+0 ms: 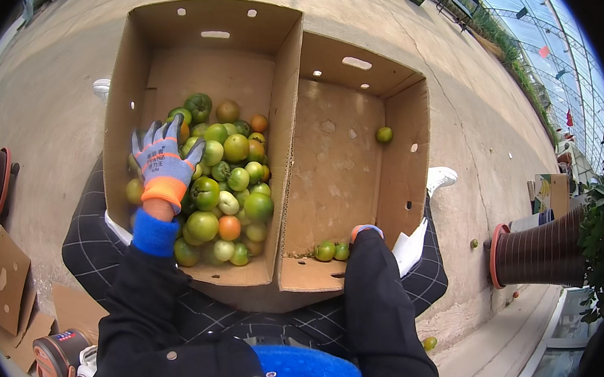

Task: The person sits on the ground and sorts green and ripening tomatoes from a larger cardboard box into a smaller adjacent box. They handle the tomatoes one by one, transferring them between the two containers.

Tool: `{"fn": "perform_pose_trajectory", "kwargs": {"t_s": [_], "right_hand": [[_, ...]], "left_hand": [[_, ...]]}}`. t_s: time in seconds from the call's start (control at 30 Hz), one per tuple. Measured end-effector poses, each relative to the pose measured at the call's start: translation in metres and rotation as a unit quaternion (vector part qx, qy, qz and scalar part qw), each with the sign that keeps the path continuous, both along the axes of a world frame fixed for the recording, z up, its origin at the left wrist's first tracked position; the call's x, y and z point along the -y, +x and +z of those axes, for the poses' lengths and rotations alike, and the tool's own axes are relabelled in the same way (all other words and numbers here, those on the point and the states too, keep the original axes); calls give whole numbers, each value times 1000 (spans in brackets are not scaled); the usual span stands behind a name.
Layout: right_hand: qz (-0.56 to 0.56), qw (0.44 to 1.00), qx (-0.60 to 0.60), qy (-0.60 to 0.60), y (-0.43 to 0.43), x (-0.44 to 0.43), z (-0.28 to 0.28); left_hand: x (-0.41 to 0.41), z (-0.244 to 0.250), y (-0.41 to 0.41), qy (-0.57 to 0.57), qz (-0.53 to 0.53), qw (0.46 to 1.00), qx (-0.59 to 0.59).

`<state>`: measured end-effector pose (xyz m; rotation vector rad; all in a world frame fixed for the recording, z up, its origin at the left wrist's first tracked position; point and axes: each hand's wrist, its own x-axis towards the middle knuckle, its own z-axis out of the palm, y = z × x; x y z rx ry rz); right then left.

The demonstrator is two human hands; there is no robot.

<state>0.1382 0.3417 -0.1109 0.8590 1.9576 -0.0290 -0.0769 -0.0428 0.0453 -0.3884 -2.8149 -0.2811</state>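
Two cardboard boxes stand side by side between my legs. In the left box lies a heap of mostly green tomatoes, with a few orange ones among them. My left hand, in a grey and orange work glove, rests on the left part of the heap with its fingers spread. The right box holds a green tomato by its right wall and two more green tomatoes near its front edge. My right hand reaches into this box beside those two; the sleeve hides most of it.
Dark ribbed planters stand at both sides, the right one under a leafy plant. Loose tomatoes lie on the concrete floor. Another cardboard box and a lidded container are at lower left.
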Motion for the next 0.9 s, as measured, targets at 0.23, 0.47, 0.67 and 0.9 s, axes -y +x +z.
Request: {"fn": "perform_pose_trajectory", "kwargs": {"t_s": [0.23, 0.47, 0.67, 0.9], "right_hand": [[34, 999, 1, 1, 1, 5, 9], [2, 998, 15, -63, 6, 5, 8], [-117, 951, -154, -240, -21, 30, 87], [-186, 578, -461, -647, -21, 45, 98]], "left_hand": [[-15, -5, 10, 42, -66, 991, -104], [-31, -4, 20, 73, -128, 982, -120], [-45, 7, 40, 153, -220, 956, -116], [-75, 19, 93, 206, -424, 882, -15]]}}
